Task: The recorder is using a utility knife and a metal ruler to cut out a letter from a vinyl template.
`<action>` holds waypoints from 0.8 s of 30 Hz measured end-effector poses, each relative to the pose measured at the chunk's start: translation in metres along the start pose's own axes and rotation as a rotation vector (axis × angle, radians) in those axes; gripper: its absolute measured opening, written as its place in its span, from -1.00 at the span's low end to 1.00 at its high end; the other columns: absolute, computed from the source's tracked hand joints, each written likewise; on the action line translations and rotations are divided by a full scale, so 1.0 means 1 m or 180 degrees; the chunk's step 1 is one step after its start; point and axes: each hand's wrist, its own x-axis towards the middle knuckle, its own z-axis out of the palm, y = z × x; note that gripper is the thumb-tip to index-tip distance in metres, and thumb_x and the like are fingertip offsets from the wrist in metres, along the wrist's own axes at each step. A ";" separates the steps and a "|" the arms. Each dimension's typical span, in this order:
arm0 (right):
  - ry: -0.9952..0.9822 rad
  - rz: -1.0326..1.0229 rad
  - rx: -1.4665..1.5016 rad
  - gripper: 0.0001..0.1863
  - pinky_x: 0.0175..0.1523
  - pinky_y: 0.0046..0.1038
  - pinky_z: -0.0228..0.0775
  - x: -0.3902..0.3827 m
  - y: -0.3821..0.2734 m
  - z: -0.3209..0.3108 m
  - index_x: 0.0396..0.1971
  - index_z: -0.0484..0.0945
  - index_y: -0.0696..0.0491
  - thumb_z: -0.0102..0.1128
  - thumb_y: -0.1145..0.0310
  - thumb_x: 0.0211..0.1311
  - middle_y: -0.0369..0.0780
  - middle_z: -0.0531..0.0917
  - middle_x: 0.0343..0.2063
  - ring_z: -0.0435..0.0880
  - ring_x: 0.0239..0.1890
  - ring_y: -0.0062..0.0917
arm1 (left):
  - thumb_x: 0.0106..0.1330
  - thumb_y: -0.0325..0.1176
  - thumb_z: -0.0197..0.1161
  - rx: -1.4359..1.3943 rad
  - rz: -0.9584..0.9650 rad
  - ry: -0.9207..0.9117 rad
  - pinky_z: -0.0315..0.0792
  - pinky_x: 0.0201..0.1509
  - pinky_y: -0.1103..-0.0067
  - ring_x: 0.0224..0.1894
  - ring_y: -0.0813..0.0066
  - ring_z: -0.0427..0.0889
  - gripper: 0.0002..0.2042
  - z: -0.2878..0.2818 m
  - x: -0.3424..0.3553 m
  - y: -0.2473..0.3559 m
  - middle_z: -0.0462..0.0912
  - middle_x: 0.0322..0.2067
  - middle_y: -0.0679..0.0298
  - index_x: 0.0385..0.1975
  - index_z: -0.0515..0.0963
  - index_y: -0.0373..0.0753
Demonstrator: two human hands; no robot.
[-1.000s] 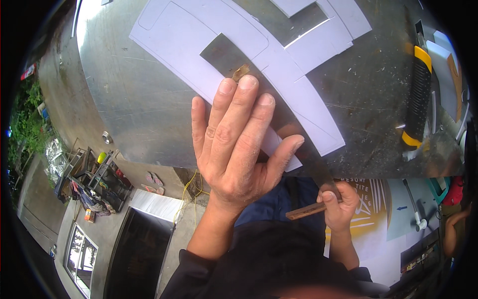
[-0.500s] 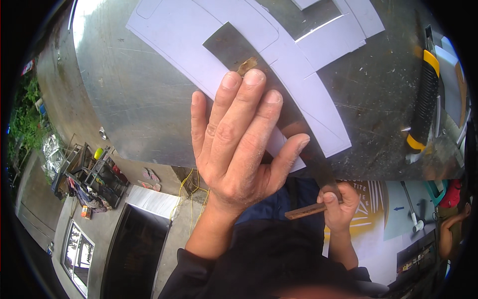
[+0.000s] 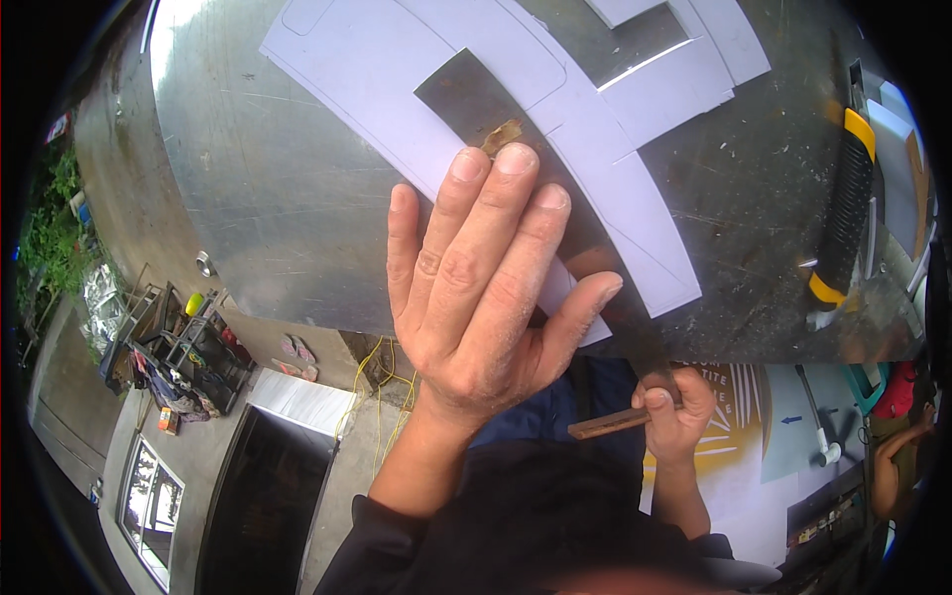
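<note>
A long dark metal square lies slantwise across white printed sheets on a scratched metal table. My left hand rests flat over its blade, fingers stretched and thumb spread. Just past the fingertips, a torn brown scrap sticks to the blade. Beyond the near table edge, my right hand is closed around the near end of the square, by its short brown arm. The palm side of my left hand is hidden.
A yellow and black tool handle lies at the right of the metal table, beside stacked pale strips. Yellow cords hang beyond the near edge. A white-headed hammer-like tool lies on a pale surface at lower right.
The sheets, square and left hand appear slightly farther right and lower in the picture. Both hands keep the same pose and contact.
</note>
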 end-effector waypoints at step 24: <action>0.0046 0.0063 0.0066 -0.78 -0.46 -0.66 0.33 -0.001 0.000 0.000 -0.38 0.61 0.19 0.39 0.34 0.30 -0.29 0.64 -0.62 0.55 -0.59 -0.73 | 0.16 -0.12 0.52 -0.0073 -0.0022 -0.0019 0.04 0.56 0.21 0.38 0.08 0.43 -0.44 0.000 0.001 0.002 0.58 0.21 -0.01 0.10 0.59 -0.30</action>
